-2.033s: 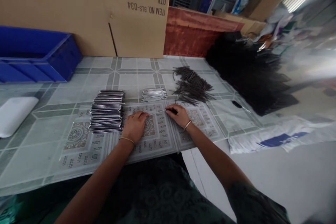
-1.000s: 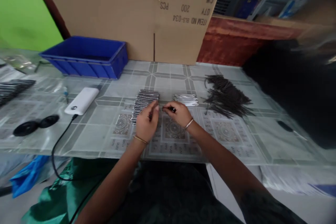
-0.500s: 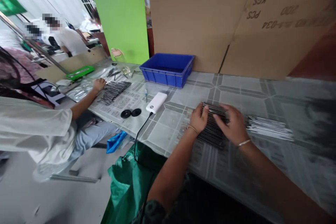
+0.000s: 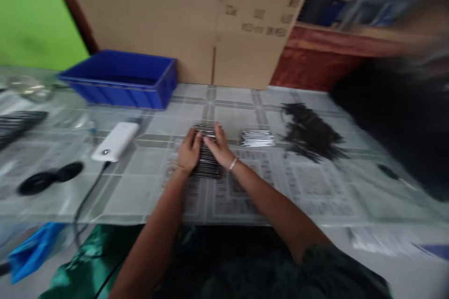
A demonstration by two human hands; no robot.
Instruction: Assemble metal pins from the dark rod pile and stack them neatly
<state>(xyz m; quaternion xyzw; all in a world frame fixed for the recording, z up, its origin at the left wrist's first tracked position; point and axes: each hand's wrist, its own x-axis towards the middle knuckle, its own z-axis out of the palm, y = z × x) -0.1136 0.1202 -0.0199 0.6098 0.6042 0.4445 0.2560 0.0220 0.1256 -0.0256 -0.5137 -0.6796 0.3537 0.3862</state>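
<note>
The blue bin (image 4: 162,88) was smooth, faintly glossy plastic, the cardboard (image 4: 150,18) behind it matt. Just in front of the bin, the white device (image 4: 117,139) looked smooth and plastic; off to the bin's right, the dark rods (image 4: 206,166) and silver rods (image 4: 257,138) gleamed like metal.

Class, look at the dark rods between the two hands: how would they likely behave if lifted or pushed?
The dark rods look straight and thin, so each is probably stiff and light. They lie side by side with no band showing, so a lifted bunch may spread or shed some. Their shine suggests smooth surfaces, perhaps a little slippery.
</note>
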